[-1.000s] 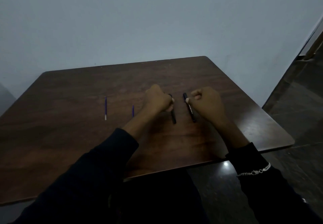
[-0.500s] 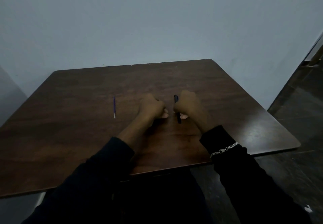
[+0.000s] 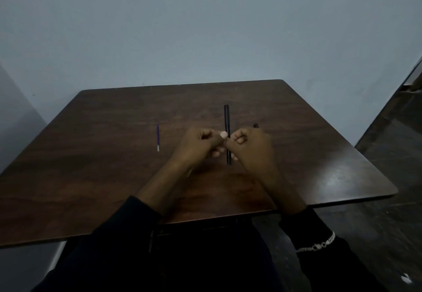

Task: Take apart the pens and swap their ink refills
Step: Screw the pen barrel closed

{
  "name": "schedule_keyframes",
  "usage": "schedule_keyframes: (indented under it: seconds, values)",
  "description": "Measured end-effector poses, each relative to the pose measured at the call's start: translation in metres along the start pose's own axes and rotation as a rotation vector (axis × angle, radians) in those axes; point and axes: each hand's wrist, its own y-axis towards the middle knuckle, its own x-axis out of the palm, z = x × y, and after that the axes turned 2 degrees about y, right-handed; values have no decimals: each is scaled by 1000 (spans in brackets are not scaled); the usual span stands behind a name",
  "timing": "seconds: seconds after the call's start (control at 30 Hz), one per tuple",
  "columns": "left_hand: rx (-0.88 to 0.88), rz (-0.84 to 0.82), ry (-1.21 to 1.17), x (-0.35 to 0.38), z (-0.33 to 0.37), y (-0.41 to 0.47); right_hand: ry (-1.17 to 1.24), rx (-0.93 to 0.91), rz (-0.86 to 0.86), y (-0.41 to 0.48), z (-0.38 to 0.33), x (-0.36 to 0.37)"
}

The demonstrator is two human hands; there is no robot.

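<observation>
Two hands meet over the middle of the brown surface, closed around a black pen that points away from the person. The left hand has its fingers pinched together against the pen's near half, and the right hand is curled shut on the same stretch from the other side; exactly what each fingertip grips is hidden. A judgement: the step in hand looks like working on this pen, either twisting its barrel apart or seating a refill, and it cannot be told which. The next move would call for a steady counter-twist or a straight push along the pen's axis, keeping the thin parts from bending. The pen is slim, matte and dark, its far end blunt. Left of the pen, well apart from it, a thin purple refill with a white tip lies loose. Just right of the pen, a small dark piece peeks above the right knuckles.
</observation>
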Motion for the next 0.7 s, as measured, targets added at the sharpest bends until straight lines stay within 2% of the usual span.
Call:
schedule_keyframes:
  seconds: [0.1, 0.2, 0.27, 0.43, 0.57, 0.7]
  values:
    - [54, 4, 15, -1, 1, -14, 52, -70, -5, -22, -9, 8]
    - [122, 44, 112, -7, 0, -25, 86, -61, -61, -33, -12, 11]
    - [175, 69, 192, -13, -1, -32, 195, -45, -42, -35, -12, 9]
    - [243, 113, 354, -20, -5, -47, 560, 46, 55, -30, -19, 9]
    - [383, 154, 494, -14, -14, -56, 683, 140, 18, -30, -25, 25]
    - [497, 234, 558, -8, -25, -56, 853, 222, 59, -35, -31, 43]
